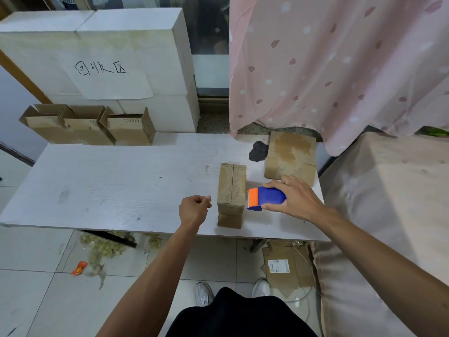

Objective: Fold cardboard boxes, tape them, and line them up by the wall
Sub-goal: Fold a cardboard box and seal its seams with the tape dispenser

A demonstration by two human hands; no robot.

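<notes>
One box (231, 190), beside dispenser (266, 198) in right grip (295, 198)

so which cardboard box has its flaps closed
The box beside the blue tape dispenser in the right hand; the three far boxes stand open.

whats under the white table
Poking out at its near edge: yellowish crumpled scraps, a dark bar, and flattened cardboard with a label, on the floor. Anything farther back is covered by the tabletop.
</notes>
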